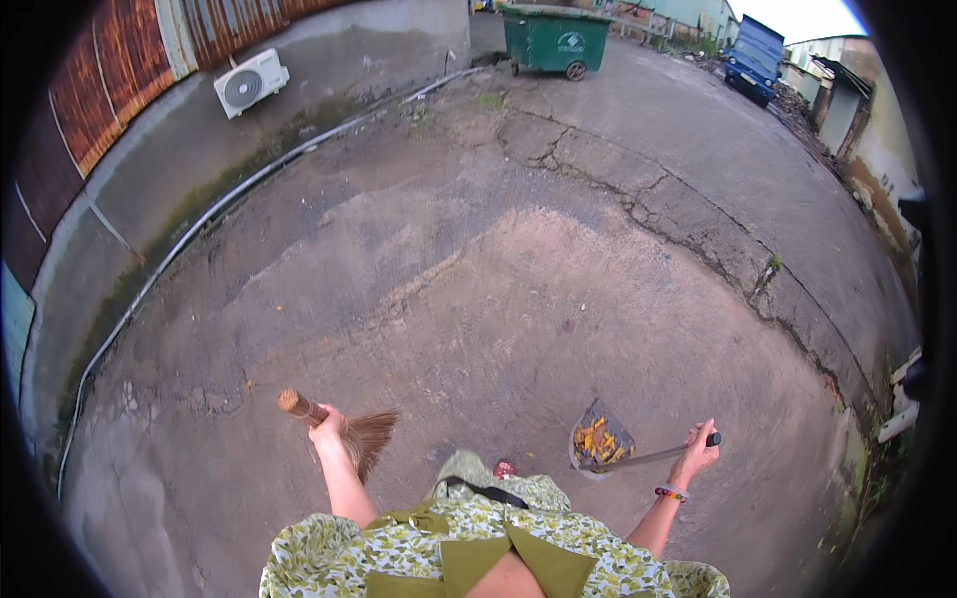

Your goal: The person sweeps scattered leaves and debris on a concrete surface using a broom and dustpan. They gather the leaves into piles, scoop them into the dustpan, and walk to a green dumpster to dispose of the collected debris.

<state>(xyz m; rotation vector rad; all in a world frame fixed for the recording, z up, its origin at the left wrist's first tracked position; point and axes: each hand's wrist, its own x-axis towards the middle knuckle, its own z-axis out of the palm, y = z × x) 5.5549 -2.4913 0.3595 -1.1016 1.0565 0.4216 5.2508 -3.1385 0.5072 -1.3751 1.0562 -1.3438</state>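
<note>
My left hand point(329, 425) is closed round the handle of a straw broom point(371, 439), whose brown bristles fan out beside my forearm. The handle's cut end points up and to the left. On the other side, my right hand point(698, 453) grips the long dark handle of a dustpan point(628, 439) near its black tip. Yellow and brown dry leaves point(600, 443) lie in the pan, which hangs or rests low in front of me on the right; whether it touches the ground I cannot tell.
Cracked concrete ground point(449, 319) spreads ahead. A green wheeled dumpster point(553, 42) stands at the far middle and a blue truck point(755, 62) at the far right. A pale pipe point(229, 204) runs along the left wall, below an air-conditioner unit point(250, 83).
</note>
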